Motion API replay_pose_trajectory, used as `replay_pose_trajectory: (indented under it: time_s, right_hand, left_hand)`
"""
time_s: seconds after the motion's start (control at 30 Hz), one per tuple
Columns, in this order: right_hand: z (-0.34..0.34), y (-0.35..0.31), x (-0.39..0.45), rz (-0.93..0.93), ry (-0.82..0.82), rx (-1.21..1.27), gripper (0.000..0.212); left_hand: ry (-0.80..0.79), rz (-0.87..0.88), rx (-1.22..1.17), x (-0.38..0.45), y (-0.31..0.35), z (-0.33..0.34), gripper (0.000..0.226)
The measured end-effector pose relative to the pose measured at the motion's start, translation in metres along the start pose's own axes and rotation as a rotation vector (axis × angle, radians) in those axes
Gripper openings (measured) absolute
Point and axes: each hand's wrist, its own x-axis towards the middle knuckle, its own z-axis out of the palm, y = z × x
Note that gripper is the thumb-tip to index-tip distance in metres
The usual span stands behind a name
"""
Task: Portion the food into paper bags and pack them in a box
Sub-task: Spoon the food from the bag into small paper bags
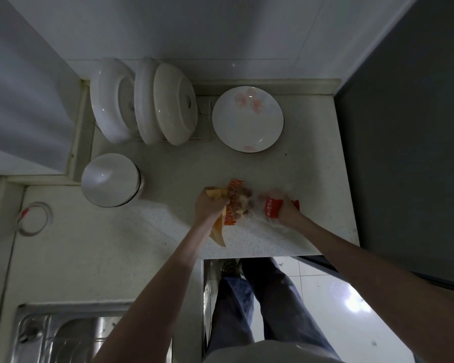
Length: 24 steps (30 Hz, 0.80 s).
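Head view: looks straight down on a pale speckled counter (168,231) and both bare forearms.
Left hand (210,205): closed around the yellow-brown paper bag (218,229), near the counter's front edge; the bag's lower end trails back along the wrist toward that edge.
Right hand (283,208): fisted on a clear plastic bag (262,221) with red printed patches, lying on the counter by its right front corner.
Food (240,203): brownish pieces between the two hands, at the mouth of an orange-and-white patterned wrapper (232,205); exactly which bag holds them is unclear.
Back edge: a flowered plate (247,119) lies flat, and white dishes (142,100) stand on edge in a wire rack.
Left side: an upturned white bowl (110,179).
Near left corner: a steel sink (63,334).
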Motion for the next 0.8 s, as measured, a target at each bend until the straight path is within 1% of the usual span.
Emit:
replay_pose_trajectory:
  time_s: [0.07,0.1,0.17,0.2,0.27,0.33,0.4,0.43,0.53,0.6,0.67,0.73,0.8]
  right_hand:
    - [0.004,0.002,-0.002,0.032,0.005,-0.019,0.029]
    - [0.005,-0.002,-0.005,0.031,0.007,-0.081,0.028]
    - [0.004,-0.003,-0.008,0.023,-0.059,-0.109,0.030]
    - [0.006,-0.006,-0.010,0.018,-0.083,-0.065,0.032]
    - [0.003,-0.012,-0.012,0.025,-0.069,0.016,0.037]
    - [0.002,-0.014,-0.010,0.060,-0.023,0.090,0.042]
    - [0.001,-0.012,-0.009,0.038,0.015,-0.042,0.043]
    - [0.002,-0.011,-0.010,0.019,0.003,-0.104,0.042]
    - [0.003,-0.015,-0.017,-0.031,-0.056,-0.147,0.039]
    - [0.000,-0.018,-0.018,-0.096,-0.095,-0.188,0.035]
    - [-0.006,-0.018,-0.017,-0.207,-0.156,-0.385,0.030]
    - [-0.017,-0.018,-0.014,-0.266,-0.180,-0.509,0.036]
    - [-0.028,-0.015,-0.011,-0.269,-0.220,-0.477,0.032]
  left_hand:
    - [-0.007,0.034,0.018,0.002,0.001,-0.002,0.028]
    - [0.000,0.057,0.024,0.004,0.002,-0.004,0.027]
    - [0.029,0.092,0.029,0.005,0.003,-0.009,0.024]
    - [0.049,0.098,0.023,0.006,0.003,-0.012,0.025]
    - [0.086,0.096,-0.003,0.007,0.001,-0.019,0.027]
    - [0.102,0.086,-0.016,0.006,0.001,-0.024,0.032]
    - [0.106,0.078,-0.023,0.004,0.004,-0.027,0.036]
    - [0.110,0.080,-0.027,0.004,0.005,-0.028,0.037]
    - [0.127,0.098,-0.011,0.002,0.005,-0.031,0.034]
    - [0.139,0.105,0.012,0.002,0.003,-0.036,0.031]
    - [0.147,0.105,0.015,0.003,0.002,-0.041,0.033]
    - [0.152,0.103,0.006,0.004,0.003,-0.046,0.036]
    - [0.165,0.109,0.003,0.004,0.002,-0.049,0.037]
